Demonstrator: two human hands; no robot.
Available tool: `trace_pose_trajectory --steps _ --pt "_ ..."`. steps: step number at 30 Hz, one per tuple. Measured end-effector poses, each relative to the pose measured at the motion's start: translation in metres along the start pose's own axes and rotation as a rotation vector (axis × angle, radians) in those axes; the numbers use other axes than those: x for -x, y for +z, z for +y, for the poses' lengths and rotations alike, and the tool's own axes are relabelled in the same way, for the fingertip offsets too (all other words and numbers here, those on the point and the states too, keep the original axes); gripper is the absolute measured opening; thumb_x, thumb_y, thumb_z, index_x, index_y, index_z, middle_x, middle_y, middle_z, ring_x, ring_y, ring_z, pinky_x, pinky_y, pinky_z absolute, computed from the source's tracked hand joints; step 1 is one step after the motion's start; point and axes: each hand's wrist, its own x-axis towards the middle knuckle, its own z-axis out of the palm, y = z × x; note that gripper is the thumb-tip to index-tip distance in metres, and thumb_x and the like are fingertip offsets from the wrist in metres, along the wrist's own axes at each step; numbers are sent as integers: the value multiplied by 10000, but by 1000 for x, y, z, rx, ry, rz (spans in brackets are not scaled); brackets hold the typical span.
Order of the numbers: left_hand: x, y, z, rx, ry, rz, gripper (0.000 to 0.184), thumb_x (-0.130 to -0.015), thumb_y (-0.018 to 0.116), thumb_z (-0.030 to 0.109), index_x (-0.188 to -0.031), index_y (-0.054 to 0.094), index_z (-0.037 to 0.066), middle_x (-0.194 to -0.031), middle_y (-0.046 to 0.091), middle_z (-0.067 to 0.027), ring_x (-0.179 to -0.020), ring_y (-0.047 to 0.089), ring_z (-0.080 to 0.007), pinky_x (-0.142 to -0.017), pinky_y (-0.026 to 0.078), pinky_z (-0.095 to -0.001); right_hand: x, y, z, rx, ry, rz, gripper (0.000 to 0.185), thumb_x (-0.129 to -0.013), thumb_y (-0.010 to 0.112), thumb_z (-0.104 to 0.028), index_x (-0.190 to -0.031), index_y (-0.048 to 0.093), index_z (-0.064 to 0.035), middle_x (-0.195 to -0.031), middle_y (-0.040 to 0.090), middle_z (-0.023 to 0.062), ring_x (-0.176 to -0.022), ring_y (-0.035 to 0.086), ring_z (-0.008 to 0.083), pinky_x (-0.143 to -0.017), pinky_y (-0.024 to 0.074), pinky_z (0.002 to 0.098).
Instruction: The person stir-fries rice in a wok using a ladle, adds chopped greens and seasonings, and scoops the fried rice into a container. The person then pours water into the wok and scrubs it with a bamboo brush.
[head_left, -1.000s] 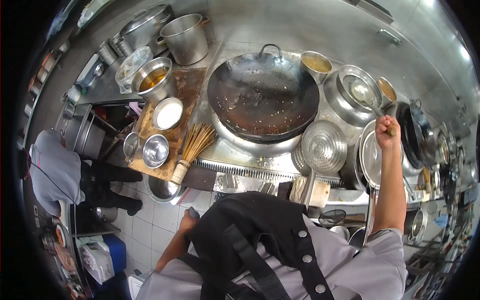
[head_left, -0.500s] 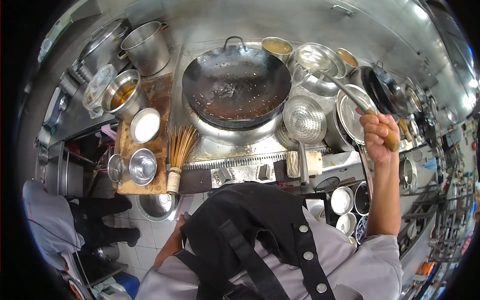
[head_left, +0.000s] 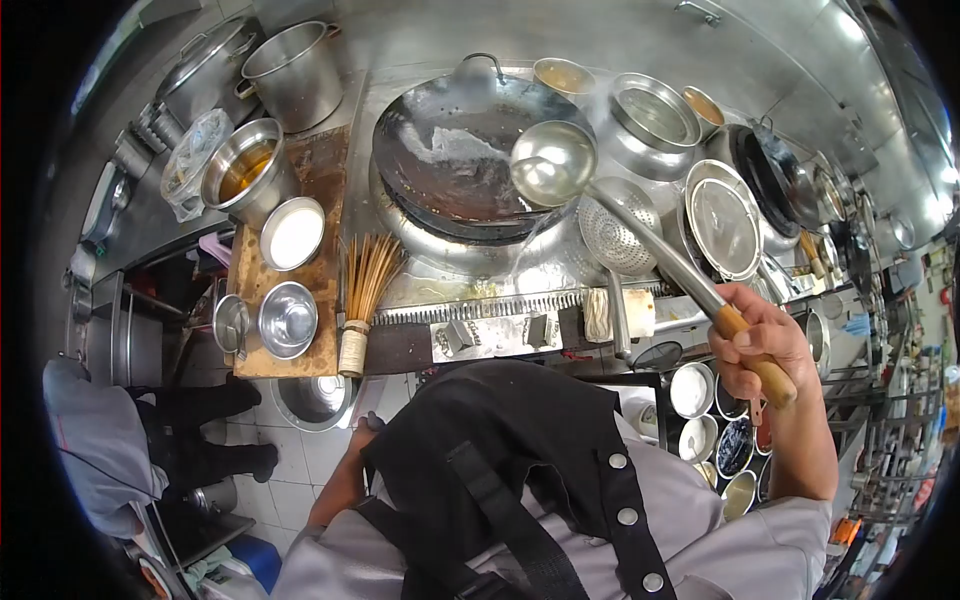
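My right hand [head_left: 755, 345] is wrapped around the wooden handle of a large metal ladle [head_left: 553, 165]. The ladle's round bowl hangs over the right side of a big dark wok [head_left: 420, 190] on the burner. A pale, glossy sheet of liquid spreads across the wok's left and middle, and a thin stream or splash shows below its right rim. Low beside the black apron is my left hand [head_left: 369, 425], small and partly hidden, so its fingers cannot be made out. A perforated skimmer [head_left: 622, 228] lies right of the wok.
On the left, a wooden board [head_left: 325, 190] bears a pot of amber liquid [head_left: 245, 175] and metal bowls. A bamboo brush [head_left: 365, 300] stands by its edge. A mesh strainer [head_left: 725, 228] rests at right. Another person [head_left: 105, 435] is at lower left.
My right hand has come down and nearer, swinging the ladle's bowl left from the metal basin to over the wok. Whitish liquid now spreads in the wok.
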Motion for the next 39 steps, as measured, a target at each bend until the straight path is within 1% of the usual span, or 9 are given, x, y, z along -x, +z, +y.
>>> trace_pose_trajectory --steps 9,13,18,21,26,28,29,31,39 --pt "34 5 6 78 -68 23 908 -788 770 598 -1342 428 -34 -1198 669 -338 -1162 647 -492 -955 524 -512 -105 -8 3 197 -248 -160 596 -856 589 8 -1426 429 -47 -746 578 105 -467 541 165 -427 435 268" --pt "50 25 -11 70 -172 81 799 -799 821 470 -1335 473 -8 -1154 711 -260 -1089 701 -412 -910 549 -479 -133 -44 -16 438 -638 192 666 -844 553 40 -1481 395 -70 -812 581 58 -558 557 116 -470 462 243" --pt "64 51 -15 123 -184 52 777 -798 826 441 -1332 482 -7 -1151 712 -245 -1081 701 -389 -905 551 -468 -177 -138 -87 834 -628 514 679 -814 622 -31 -1470 447 -17 -795 591 64 -560 545 144 -525 463 287" --pt "68 62 -4 137 -173 33 764 -798 829 423 -1331 488 -6 -1149 713 -235 -1076 701 -376 -902 552 -462 -229 -199 -113 844 -536 631 665 -815 610 -17 -1447 403 8 -751 555 77 -467 500 145 -388 355 330" --pt "73 65 14 150 -162 35 744 -797 833 393 -1328 497 -5 -1146 714 -220 -1067 701 -353 -898 554 -451 -301 -259 -136 1000 -454 742 372 -834 604 -56 -1186 564 57 -759 579 84 -558 534 146 -454 389 290" --pt "74 65 20 151 -149 38 736 -797 835 381 -1327 500 -5 -1144 714 -214 -1064 701 -344 -896 554 -446 -316 -284 -150 226 -208 343 115 -847 602 -45 -925 554 24 -705 561 85 -582 553 166 -475 412 292" --pt "73 66 22 155 -143 42 732 -797 836 375 -1326 502 -5 -1144 714 -211 -1062 701 -340 -895 555 -444 -313 -283 -153 224 -209 344 115 -847 602 -45 -925 554 24 -705 561 85 -582 553 166 -475 412 292" --pt "73 64 27 160 -125 48 724 -797 838 364 -1325 506 -4 -1142 715 -204 -1058 702 -331 -893 555 -440 -300 -263 -163 -496 -254 88 97 -869 593 -45 -816 516 -22 -689 546 71 -573 531 165 -467 395 272" --pt "73 31 46 223 23 87 694 -796 846 316 -1320 520 -2 -1137 717 -179 -1045 702 -294 -886 558 -422 -199 -189 -123 -622 -218 -331 99 -913 591 -71 -880 519 -10 -805 508 37 -607 494 91 -499 374 248"
